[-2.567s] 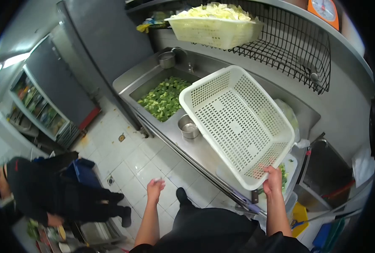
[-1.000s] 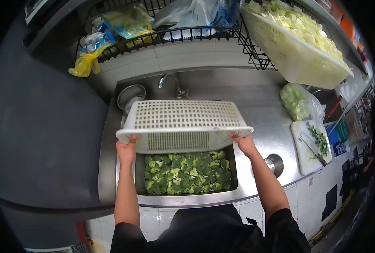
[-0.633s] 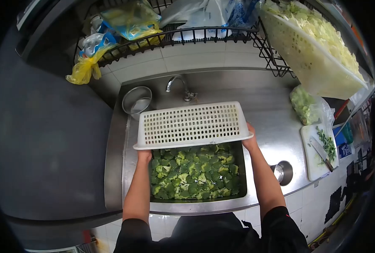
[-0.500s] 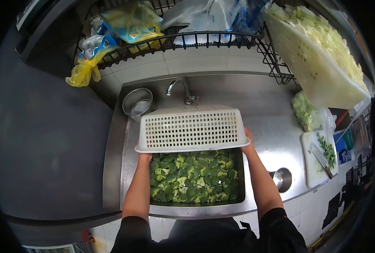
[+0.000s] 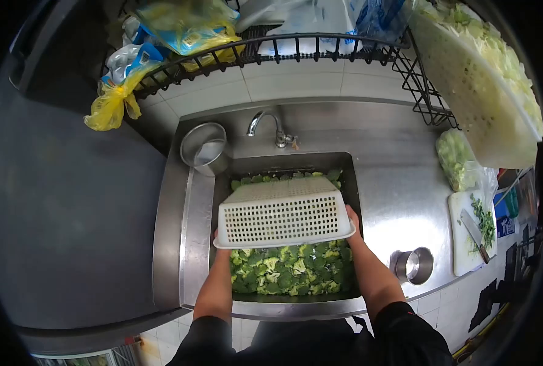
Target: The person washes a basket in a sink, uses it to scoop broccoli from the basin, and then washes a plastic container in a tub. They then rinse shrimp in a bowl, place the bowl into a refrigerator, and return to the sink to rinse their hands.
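Note:
A white perforated basket (image 5: pixel 283 216) is tilted over the sink (image 5: pixel 354 183), its slotted side facing me and its open side hidden. My left hand (image 5: pixel 220 243) grips its left end and my right hand (image 5: pixel 353 221) its right end; most fingers are behind the rim. Broccoli florets (image 5: pixel 283 271) fill the sink in front of the basket, and more show along the sink's back edge. The basket covers the middle of the florets.
A faucet (image 5: pixel 278 131) stands behind the sink, with a metal pot (image 5: pixel 205 149) at its left. On the right are a small metal bowl (image 5: pixel 415 266) and a cutting board (image 5: pixel 460 247) with a knife (image 5: pixel 474 232). A wire rack (image 5: pixel 320 49) hangs above.
The basket has moved down toward me, lower over the sink, with both hands still on it. The back of the sink and florets there now show. The view has shifted slightly.

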The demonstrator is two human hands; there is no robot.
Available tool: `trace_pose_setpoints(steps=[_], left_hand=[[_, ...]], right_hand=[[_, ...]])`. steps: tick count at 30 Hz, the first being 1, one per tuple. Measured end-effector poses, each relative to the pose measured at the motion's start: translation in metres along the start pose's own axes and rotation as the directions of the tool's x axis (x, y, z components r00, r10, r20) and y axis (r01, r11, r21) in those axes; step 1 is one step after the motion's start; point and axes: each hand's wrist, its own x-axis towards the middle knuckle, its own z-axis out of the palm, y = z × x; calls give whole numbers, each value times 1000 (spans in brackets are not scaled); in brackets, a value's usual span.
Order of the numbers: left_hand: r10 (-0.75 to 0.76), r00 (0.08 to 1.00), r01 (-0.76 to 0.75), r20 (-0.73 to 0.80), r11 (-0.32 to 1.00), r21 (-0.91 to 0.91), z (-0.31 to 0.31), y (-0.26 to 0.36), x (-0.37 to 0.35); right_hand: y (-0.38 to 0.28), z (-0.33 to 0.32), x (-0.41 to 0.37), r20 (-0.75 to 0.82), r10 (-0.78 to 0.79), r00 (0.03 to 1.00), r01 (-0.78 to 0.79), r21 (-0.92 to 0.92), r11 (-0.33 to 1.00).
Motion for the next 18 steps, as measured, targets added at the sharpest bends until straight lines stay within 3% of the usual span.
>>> trace_pose_setpoints(steps=[1,3,4,7,8,11,13,15,16,17,18], left_hand=[[40,999,-39,-6,995,97,-3,-4,-5],[147,989,-143,16,925,352,-5,-6,-22],[239,970,-223,51,780,585,-6,-7,-31],[156,988,-133,23,751,647,7,11,-63],[294,933,-304,207,336,892,16,25,-76],[293,922,-341,252,311,887,12,29,-78],[280,919,-358,278,292,887,-2,20,-86],[257,909,-382,327,200,902,-20,7,-87],[239,901,-397,362,114,911,-32,0,-87],[226,904,-396,363,117,911,-29,1,-91],[231,925,-335,301,128,933,-23,5,-96]], right_hand=[[1,1,-4,1,-12,1000,12,0,1000],[16,-12,-10,-7,-108,994,102,-289,952],[19,-10,-18,-37,-125,991,109,-288,951],[11,1,-50,43,-163,986,169,-228,959],[17,-4,-51,38,-167,985,171,-227,959],[27,-14,-54,-70,-90,994,75,-191,979],[12,4,-76,-13,-234,972,158,-701,695],[38,-23,-72,-29,-241,970,149,-713,685],[43,-29,-70,-17,-267,964,153,-782,604],[43,-33,-70,-4,-290,957,153,-843,516],[36,-30,-74,-25,-183,983,78,-842,534]])
